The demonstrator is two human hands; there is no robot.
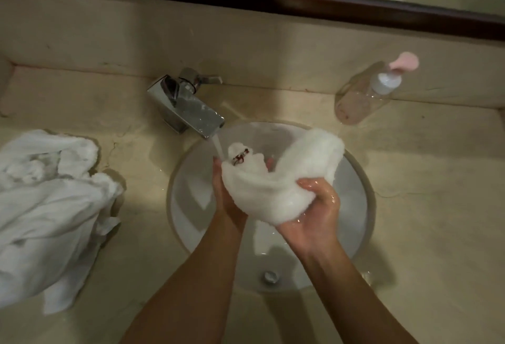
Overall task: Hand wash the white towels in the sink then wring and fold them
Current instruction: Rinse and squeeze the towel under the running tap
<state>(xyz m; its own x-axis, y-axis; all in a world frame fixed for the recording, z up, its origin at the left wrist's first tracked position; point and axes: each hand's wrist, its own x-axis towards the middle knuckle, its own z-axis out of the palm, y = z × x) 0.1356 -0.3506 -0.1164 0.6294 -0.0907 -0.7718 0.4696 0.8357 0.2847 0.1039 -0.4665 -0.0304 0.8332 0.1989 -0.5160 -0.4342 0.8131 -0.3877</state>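
Two hands work one white towel (276,193) over the round basin (363,207) set near the front edge of the worktop (437,207). Left hand (226,193): cupped under the towel's left side, fingers curled and mostly hidden by cloth, directly below the stream of water (218,148) from the chrome tap (185,114) at the basin's back rim. Right hand (314,215): wet, fingers pressed together and wrapped around a bunched fold at the towel's lower right. Towel: held clear above the bowl, its far end draped up toward the basin's back right rim. Judged handling: soft, limp and heavy with water, likely to sag and drip wherever unsupported; not fragile, somewhat slippery if soapy; best taken in full fistfuls at both ends for wringing, rather than by a corner. A small dark red mark (240,158), perhaps a tag or stitched motif, sits on the cloth near the water; it cannot be read. Heap of further white towels (49,207): crumpled at the left edge of the worktop, well apart from the basin. Clear pump bottle (366,97) with a pink head: at the back right of the worktop, no label or brand visible. No legible writing anywhere in view. Drain (271,276): open at the front of the bowl.
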